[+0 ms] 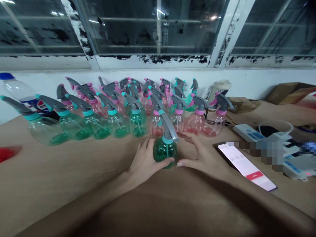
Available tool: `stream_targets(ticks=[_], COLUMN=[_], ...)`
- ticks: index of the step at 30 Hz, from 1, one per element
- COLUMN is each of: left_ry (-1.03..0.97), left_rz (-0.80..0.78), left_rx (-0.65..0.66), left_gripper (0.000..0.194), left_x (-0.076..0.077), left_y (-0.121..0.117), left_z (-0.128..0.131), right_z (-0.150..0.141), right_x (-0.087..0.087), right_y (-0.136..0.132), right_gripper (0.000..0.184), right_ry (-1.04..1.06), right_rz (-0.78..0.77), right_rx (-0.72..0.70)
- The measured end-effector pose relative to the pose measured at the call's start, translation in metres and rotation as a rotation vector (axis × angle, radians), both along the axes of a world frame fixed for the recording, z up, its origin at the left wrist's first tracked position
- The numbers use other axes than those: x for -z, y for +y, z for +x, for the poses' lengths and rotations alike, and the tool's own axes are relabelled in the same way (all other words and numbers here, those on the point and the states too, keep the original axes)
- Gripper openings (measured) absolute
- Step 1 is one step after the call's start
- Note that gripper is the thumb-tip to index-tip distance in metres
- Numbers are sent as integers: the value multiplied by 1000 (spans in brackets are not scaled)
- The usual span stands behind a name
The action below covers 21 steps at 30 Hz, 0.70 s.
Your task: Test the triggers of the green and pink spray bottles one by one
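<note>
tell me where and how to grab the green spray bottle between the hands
Likely best by the round body of the green spray bottle, below the turquoise collar, from left and right: it stands roughly upright with rounded sides, and the grey spray head juts out above, making a top grip awkward.

The left hand [142,161] has its fingers [148,147] against a round, green-filled, grey-triggered clear plastic spray bottle [165,152]; the right hand [204,159] curves its fingers just beside it. Beyond the fingers stand rows of clear plastic, grey-triggered bottles [120,127]; right of the fingers lies a flat, dark-edged, lit smartphone [247,164].
</note>
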<state>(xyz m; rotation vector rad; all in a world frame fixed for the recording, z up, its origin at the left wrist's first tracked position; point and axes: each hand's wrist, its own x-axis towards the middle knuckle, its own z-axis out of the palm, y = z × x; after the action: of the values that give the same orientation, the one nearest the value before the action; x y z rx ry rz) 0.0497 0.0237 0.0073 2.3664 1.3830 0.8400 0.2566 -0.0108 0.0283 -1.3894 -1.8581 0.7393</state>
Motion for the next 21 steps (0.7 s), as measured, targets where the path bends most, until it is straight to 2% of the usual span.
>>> stream_targets(ticks=[3, 6, 9, 14, 17, 21], left_ry=[28, 48, 80, 102, 84, 50], left_rz=[26, 72, 117, 130, 93, 33], left_rx=[-9, -20, -32, -54, -10, 78], left_gripper=[63, 64, 73, 87, 79, 62], left_x=[1, 3, 5, 8, 8, 6], left_y=[-1, 0, 0, -7, -11, -14], left_z=[1, 1, 2, -4, -14, -30], right_z=[-10, -23, -37, -56, -61, -61], right_x=[-3, -8, -10, -10, -10, -12], right_y=[10, 23, 34, 41, 43, 51], right_gripper=[88, 85, 71, 39, 28, 18], right_ry=[61, 157, 265, 288, 284, 310], right_rz=[118, 204, 224, 221, 221, 207], right_rx=[-69, -114, -152, -60, -89, -208])
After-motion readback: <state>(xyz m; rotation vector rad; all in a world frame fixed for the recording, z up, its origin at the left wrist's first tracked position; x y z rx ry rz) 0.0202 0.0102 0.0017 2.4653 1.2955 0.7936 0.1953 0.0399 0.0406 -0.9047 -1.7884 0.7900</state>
